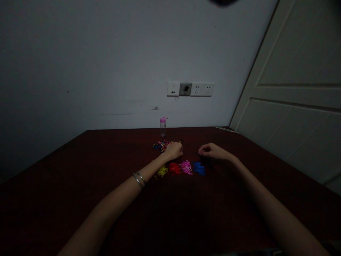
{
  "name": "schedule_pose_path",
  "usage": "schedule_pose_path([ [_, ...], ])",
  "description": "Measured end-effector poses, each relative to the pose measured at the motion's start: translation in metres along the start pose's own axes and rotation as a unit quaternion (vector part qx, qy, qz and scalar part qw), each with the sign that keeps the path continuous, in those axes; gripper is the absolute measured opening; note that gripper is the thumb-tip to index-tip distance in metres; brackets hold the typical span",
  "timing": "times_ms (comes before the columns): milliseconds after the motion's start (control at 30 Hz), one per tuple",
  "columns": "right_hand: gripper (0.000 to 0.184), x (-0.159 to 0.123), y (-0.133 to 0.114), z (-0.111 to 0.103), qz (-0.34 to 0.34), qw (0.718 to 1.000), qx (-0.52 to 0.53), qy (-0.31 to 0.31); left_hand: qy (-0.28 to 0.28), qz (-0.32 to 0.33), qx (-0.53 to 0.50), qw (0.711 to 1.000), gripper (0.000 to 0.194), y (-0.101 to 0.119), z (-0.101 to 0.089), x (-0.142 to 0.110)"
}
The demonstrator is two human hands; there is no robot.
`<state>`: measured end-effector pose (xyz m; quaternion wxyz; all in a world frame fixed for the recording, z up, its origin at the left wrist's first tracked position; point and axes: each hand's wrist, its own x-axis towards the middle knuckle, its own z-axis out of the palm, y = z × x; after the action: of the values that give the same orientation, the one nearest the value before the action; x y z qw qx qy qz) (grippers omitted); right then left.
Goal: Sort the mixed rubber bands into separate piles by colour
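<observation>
My left hand (174, 150), closed, rests at the right edge of a mixed pile of small multicoloured bands (159, 145). Whatever its fingers hold is hidden by the hand. To the right, my right hand (211, 151) has its fingers curled and pressed together; anything between them is too small to make out. Below the hands lies a row of small sorted heaps: yellow bands (162, 171), red pieces (174, 168), pink pieces (186, 167) and blue pieces (199, 168). A dark patch beside the blue heap is too dim to tell.
A clear bottle with a pink cap (162, 128) stands behind the mixed pile on the dark red table (119, 142). Behind it rises a wall with a socket strip (201, 89). A white panelled door (298, 103) borders the table on the right. The light is dim.
</observation>
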<state>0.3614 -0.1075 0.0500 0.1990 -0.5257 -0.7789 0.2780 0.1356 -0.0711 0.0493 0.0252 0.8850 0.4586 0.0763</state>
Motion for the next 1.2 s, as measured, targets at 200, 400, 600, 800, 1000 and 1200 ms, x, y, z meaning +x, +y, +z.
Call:
schedule_pose_path([
  [200, 0.023, -0.002, 0.001, -0.005, 0.004, 1.000, -0.002, 0.019, -0.006, 0.028, -0.086, 0.996, 0.018, 0.000, 0.003, 0.004],
  [400, 0.024, -0.003, 0.003, -0.008, 0.015, 0.999, 0.004, 0.030, -0.045, 0.097, -0.234, 0.966, 0.019, 0.018, 0.004, 0.005],
  [600, 0.025, -0.003, 0.006, -0.009, 0.014, 0.999, 0.003, 0.030, -0.045, 0.115, -0.278, 0.953, 0.019, 0.029, 0.010, 0.004],
  [800, 0.025, -0.004, 0.007, -0.009, 0.022, 0.999, 0.017, 0.032, 0.043, 0.081, -0.328, 0.940, 0.027, -0.003, 0.013, 0.013],
  [1000, 0.025, -0.003, 0.008, -0.007, 0.015, 0.999, 0.026, 0.040, 0.191, -0.074, -0.345, 0.916, 0.037, -0.093, 0.001, 0.021],
  [1200, 0.023, 0.004, 0.011, 0.003, -0.001, 1.000, 0.000, 0.027, 0.272, -0.206, -0.337, 0.878, 0.034, -0.177, 0.018, 0.007],
])
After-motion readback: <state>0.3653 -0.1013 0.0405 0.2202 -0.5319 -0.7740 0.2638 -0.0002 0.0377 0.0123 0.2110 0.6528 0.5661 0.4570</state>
